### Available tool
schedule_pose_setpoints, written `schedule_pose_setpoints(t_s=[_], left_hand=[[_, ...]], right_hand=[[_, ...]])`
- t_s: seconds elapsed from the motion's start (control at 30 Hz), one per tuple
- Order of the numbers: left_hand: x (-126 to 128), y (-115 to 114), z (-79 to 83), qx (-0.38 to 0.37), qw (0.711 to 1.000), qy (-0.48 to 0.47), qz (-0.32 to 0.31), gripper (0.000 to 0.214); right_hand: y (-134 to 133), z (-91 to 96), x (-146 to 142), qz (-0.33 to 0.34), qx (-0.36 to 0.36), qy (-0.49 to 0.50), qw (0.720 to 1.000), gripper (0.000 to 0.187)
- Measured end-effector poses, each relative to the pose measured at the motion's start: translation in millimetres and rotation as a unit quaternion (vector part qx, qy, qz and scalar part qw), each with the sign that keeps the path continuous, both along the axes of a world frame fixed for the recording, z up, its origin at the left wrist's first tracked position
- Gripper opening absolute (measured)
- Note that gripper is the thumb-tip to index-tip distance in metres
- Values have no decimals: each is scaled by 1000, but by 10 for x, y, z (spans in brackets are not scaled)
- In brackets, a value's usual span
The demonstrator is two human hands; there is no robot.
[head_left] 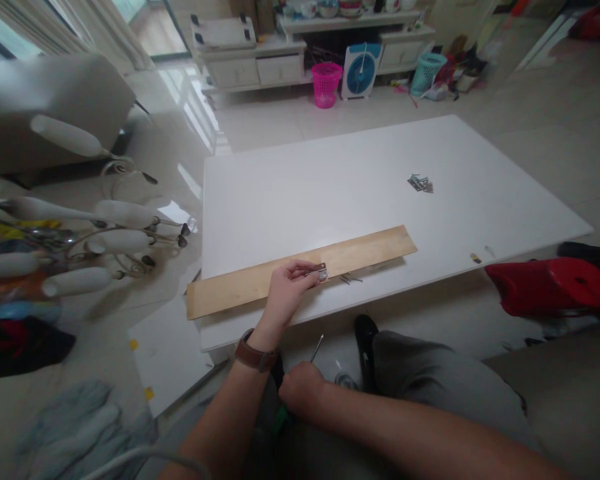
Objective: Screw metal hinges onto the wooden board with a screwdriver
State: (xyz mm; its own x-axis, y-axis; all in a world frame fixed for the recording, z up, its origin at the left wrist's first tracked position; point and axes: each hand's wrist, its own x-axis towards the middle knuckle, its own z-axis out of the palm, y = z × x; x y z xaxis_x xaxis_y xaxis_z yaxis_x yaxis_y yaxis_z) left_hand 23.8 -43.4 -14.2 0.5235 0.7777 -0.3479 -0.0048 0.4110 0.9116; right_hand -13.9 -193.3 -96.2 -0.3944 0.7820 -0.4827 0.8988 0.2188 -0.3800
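Note:
My left hand [291, 283], with a brown watch on the wrist, pinches a small metal bracket [323, 271] with holes in it. It is just over the front edge of a long wooden board [367, 252]. Several screws [351, 278] lie beside that edge, to the right of the bracket. Lower down, near my lap, my right hand [304, 390] is closed around a screwdriver [319, 348]; its thin shaft points up and a bit of green handle shows below the fist. Under the board is a large white panel [290, 193].
More metal brackets [421, 183] are piled on the panel's right side. A red plastic stool [555, 287] stands at the right. To the left are a lamp with white arms [125, 241] and a smaller white panel [167, 353]. A pink basket [326, 85] and a fan [361, 71] stand behind.

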Motion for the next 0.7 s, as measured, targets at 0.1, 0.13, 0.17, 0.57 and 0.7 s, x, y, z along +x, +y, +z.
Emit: schedule_pose_setpoints(t_s=[0.1,0.13,0.17,0.57,0.7], left_hand=[[1,-2,5,1,1000,0,0,31],[1,-3,9,1,1000,2,0,31],[1,-4,13,1,1000,4,-1,31],[-3,4,10,9,1000,7,-1,30],[-6,-2,18,12,1000,9,-1,29]], right_hand=[[14,49,17,16,-55,4,998,17],[19,65,21,16,-65,5,998,19],[25,81,24,15,-73,6,997,20],[60,221,58,11,-113,10,993,23],[74,229,55,15,-119,3,993,22]])
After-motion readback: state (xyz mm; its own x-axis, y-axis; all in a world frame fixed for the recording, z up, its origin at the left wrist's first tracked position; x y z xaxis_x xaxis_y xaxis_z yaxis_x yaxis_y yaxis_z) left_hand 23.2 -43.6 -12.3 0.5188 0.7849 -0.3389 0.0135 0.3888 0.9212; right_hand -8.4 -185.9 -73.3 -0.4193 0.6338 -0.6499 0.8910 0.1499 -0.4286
